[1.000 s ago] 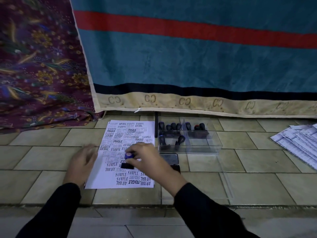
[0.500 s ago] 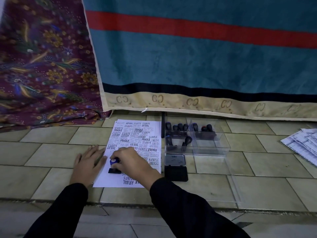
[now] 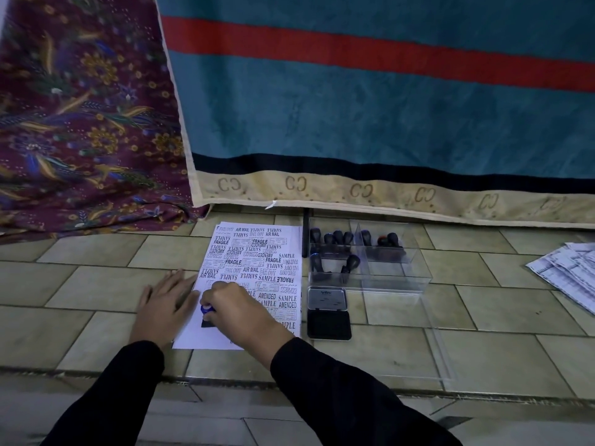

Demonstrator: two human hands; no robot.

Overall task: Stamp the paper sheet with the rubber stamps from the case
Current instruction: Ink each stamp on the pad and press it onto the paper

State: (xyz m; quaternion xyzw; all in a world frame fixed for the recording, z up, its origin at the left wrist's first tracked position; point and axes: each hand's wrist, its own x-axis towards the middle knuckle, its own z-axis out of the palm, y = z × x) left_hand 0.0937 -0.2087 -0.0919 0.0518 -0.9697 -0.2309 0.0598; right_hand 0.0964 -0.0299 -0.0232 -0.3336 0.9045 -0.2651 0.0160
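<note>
1. surroundings: tiled floor [image 3: 80,284]; a teal blanket [image 3: 386,107] with a red stripe hangs behind; a maroon patterned cloth [image 3: 80,123] is at the left; a loose stack of printed sheets [image 3: 570,275] lies at the right edge, well apart.
2. obstacles: a clear case [image 3: 399,278] sits just right of the paper's far half, with dark-handled stamps [image 3: 338,239] standing in its left and back compartments. a thin black rod [image 3: 306,233] lies between case and paper. an open ink pad [image 3: 328,323] lies in front of the case, beside the paper's right edge. a clear lid [image 3: 434,342] lies flat right of the pad.
3. paper sheet [image 3: 254,268]: lies flat on the floor, its long axis running away from the person toward the blanket and leaning slightly right. stamped words cover most of it; the near-left part is blank.
4. rubber stamp [image 3: 207,313]: blue knob up and black base down on the sheet's near-left part. the hand hides the base's long axis.
5. right hand [image 3: 240,312]: its fingers curl round the stamp's knob.
6. left hand [image 3: 164,304]: lies flat with straight fingers over the sheet's left edge, just beside the right hand. whether the two touch cannot be told.
7. room: bare tiles lie left of the left hand. the sheet's right edge is hemmed in by the rod and pad.
</note>
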